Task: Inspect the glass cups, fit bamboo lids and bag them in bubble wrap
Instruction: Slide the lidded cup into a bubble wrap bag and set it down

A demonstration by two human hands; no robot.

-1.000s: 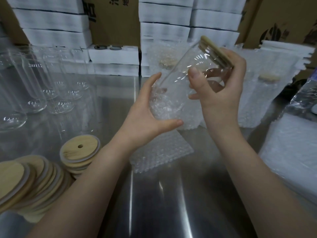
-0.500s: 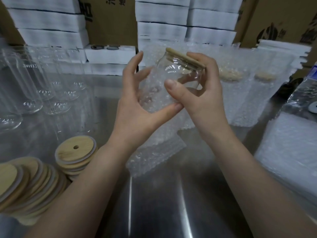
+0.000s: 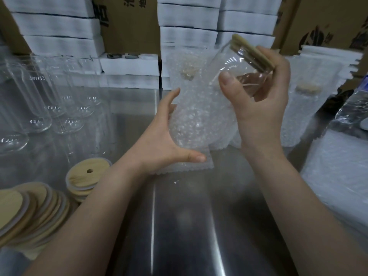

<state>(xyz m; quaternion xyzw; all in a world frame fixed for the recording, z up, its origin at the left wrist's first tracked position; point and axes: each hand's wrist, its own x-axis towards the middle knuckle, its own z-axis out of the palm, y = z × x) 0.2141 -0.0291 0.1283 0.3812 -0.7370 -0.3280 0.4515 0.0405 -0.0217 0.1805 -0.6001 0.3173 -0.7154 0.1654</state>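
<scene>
Step in hand: bagging. Inspection and lid fitting look done for this unit.

- Right hand grasps the glass cup near its top, thumb on the near side and fingers wrapped behind. The bamboo lid is seated on the rim.
- Cup sits in the upper centre-right of the frame, off the table and tilted, lid end toward the upper right. Its base end points down-left into the bubble wrap bag.
- Left hand cradles the bag at centre frame, thumb curled under it and fingers up the far-left side. It's a holding grip, not a clench.
- We read the lower cup as already inside the bag mouth, with the lid and shoulder outside. We can't tell exact depth through the bubbles.

Next move, as we judge it:
- Push the cup along the bag axis until the lid clears the mouth.
- Left hand has to brace the bag bottom so the film doesn't bunch up.
- Keep right-hand pressure on the glass, not the lid edge, or the lid may pop off.
- Then stand it with the bagged cups at the back right.

Rest of the bench:
- Bare cups at the left.
- Spare lids fanned out at the lower left.
- Flat bags stacked at the right edge.
- All of it on the steel table.
</scene>
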